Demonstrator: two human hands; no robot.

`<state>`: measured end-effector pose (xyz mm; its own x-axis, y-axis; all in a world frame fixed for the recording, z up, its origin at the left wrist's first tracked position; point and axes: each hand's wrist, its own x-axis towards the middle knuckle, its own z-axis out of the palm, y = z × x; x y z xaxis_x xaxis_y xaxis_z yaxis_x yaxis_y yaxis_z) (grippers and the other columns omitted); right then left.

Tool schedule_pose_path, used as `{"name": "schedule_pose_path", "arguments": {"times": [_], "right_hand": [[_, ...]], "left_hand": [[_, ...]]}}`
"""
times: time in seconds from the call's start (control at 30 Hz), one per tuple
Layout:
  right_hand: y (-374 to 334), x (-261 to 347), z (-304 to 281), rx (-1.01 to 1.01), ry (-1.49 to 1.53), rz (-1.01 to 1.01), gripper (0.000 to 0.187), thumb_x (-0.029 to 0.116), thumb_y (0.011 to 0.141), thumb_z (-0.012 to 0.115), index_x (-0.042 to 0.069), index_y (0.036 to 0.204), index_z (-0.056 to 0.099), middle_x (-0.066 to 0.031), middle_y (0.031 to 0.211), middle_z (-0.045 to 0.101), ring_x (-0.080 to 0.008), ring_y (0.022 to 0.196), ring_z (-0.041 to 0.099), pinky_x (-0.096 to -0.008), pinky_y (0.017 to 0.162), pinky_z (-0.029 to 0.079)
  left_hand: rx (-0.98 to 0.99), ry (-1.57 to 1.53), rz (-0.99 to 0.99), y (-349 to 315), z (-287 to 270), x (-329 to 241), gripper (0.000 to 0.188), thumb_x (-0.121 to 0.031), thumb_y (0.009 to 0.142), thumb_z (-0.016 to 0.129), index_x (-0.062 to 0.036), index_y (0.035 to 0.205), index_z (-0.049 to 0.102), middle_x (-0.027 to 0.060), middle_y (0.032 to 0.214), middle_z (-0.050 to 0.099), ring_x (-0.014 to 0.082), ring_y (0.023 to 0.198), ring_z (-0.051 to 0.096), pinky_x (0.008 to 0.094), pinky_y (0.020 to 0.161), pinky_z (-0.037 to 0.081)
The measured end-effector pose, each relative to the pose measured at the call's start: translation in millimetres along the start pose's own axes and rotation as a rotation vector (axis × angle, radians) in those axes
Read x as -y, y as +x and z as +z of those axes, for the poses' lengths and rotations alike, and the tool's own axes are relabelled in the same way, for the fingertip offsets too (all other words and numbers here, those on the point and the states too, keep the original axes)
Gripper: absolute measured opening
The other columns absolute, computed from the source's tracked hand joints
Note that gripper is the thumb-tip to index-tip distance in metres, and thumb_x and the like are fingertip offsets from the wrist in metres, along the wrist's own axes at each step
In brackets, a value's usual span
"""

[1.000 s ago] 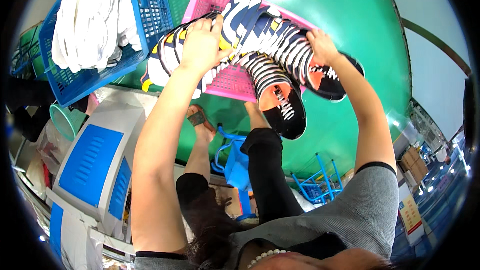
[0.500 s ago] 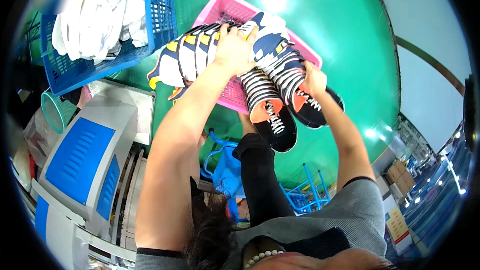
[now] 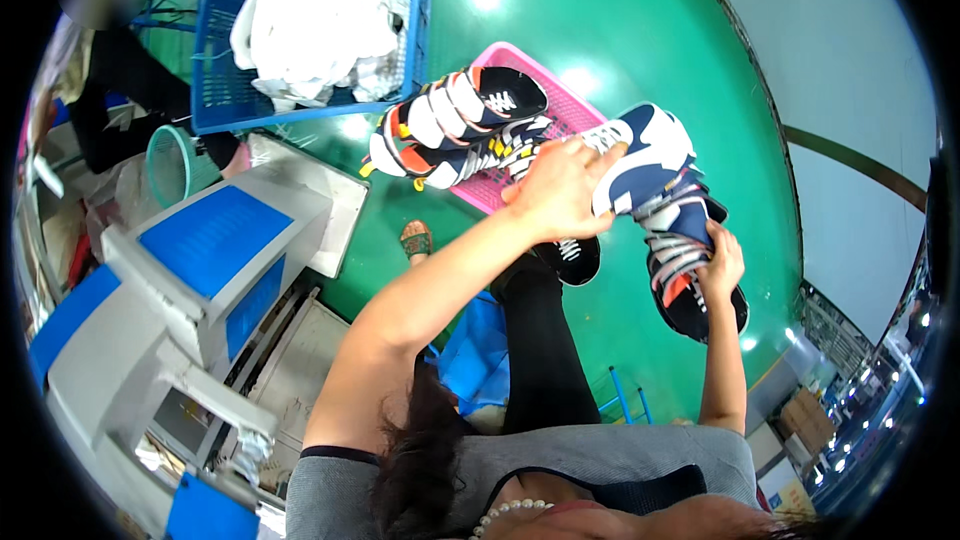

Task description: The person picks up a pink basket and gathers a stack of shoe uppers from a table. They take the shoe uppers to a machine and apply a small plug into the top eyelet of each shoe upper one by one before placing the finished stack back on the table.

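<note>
The left hand and right hand, half-closed, grip one stack of uppers slanting lengthwise far left to near right, black end nearest, beside one basket.

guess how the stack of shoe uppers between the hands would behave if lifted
The stack of shoe uppers would probably flex, as it curves between left hand and right hand. Its layers look simply nested, so might slip apart.
</note>
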<state>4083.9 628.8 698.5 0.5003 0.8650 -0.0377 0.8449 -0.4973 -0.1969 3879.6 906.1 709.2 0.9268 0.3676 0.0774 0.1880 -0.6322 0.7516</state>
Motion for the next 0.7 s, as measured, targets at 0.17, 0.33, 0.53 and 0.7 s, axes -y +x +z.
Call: {"name": "schedule_pose_path", "arguments": {"times": [0.17,0.33,0.53,0.7], "right_hand": [[-102,29,-138,-0.097,0.150,-0.126,0.042,-0.005,0.056,0.062,0.005,0.097,0.058,-0.0077,0.107,0.064,-0.0281,0.094,0.060,-0.0353,0.080,0.047],[-219,65,-223,-0.150,0.399,-0.257,0.038,0.002,0.059,0.068,0.003,0.096,0.059,-0.0107,0.105,0.065,-0.0307,0.093,0.062,-0.0365,0.080,0.048],[-325,113,-289,-0.286,0.723,-0.409,0.034,0.007,0.066,0.071,0.001,0.098,0.060,-0.0148,0.106,0.065,-0.0324,0.096,0.062,-0.0365,0.084,0.048],[-404,123,-331,-0.276,1.034,-0.422,0.041,0.000,0.066,0.073,-0.001,0.105,0.058,-0.0143,0.108,0.064,-0.0258,0.100,0.062,-0.0324,0.089,0.046]], "left_hand": [[-0.009,0.084,-0.022,-90,-74,-186,0.082,-0.031,0.062,0.072,-0.0022,0.131,0.040,0.0172,0.096,0.054,0.0338,0.095,0.051,0.0557,0.103,0.027],[0.000,0.267,-0.055,-193,-144,-375,0.080,-0.030,0.061,0.076,0.0001,0.128,0.045,0.0154,0.090,0.056,0.0309,0.086,0.051,0.0398,0.080,0.041],[0.111,0.710,-0.047,-295,-198,-596,0.078,-0.035,0.063,0.075,0.0034,0.124,0.046,0.0170,0.085,0.057,0.0322,0.084,0.052,0.0387,0.077,0.044],[0.284,0.832,-0.114,-349,-222,-750,0.078,-0.052,0.072,0.068,0.0068,0.120,0.051,0.0190,0.090,0.061,0.0300,0.085,0.059,0.0348,0.076,0.048]]}}
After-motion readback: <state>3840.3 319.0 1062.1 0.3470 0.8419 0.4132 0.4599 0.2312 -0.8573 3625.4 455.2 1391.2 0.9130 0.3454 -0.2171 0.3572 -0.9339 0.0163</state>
